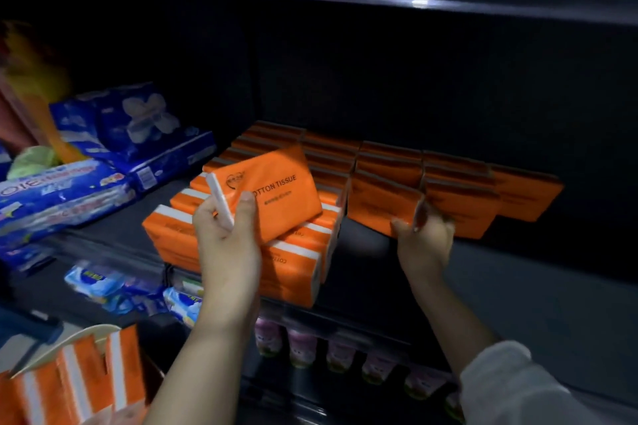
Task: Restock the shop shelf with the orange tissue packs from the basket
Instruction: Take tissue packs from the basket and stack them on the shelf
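Head view: the left hand (226,238) grips a flat orange plastic-wrapped tissue pack (279,193), thumb pressed on its printed face, above the stacked orange packs (293,269) on the dark shelf (518,286). The right hand (426,240) curls its fingers round a neighbouring row's front pack (383,203). More packs fill the cream basket (74,336), lower left.

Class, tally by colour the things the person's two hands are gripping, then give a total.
Orange: 2, the tissue pack in the left hand and the front pack gripped by the right hand.
White: 1, a thin stick-like item in the left hand.
Total: 3.
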Demonstrator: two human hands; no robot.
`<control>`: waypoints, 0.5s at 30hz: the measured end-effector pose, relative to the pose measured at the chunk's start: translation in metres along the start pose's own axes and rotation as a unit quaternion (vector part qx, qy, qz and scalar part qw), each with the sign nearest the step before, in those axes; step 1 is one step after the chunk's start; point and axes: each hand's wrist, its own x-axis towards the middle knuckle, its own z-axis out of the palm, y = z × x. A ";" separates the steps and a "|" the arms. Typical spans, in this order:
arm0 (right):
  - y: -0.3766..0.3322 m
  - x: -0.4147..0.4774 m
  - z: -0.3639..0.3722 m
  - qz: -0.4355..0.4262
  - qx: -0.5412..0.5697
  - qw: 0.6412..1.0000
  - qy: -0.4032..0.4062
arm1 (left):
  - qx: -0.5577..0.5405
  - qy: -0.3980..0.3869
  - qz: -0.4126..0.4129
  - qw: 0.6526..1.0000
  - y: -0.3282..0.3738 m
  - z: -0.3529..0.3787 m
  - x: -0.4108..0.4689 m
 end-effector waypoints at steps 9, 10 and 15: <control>-0.001 0.012 0.013 -0.040 0.045 0.994 0.087 | -0.015 -0.004 -0.018 1.000 0.002 -0.001 0.001; -0.001 0.012 0.013 -0.050 0.051 0.994 0.082 | -0.013 -0.007 -0.019 1.000 0.003 -0.001 0.000; -0.002 0.011 0.008 -0.049 0.041 0.998 0.012 | -0.002 -0.016 -0.013 1.000 0.006 -0.001 -0.003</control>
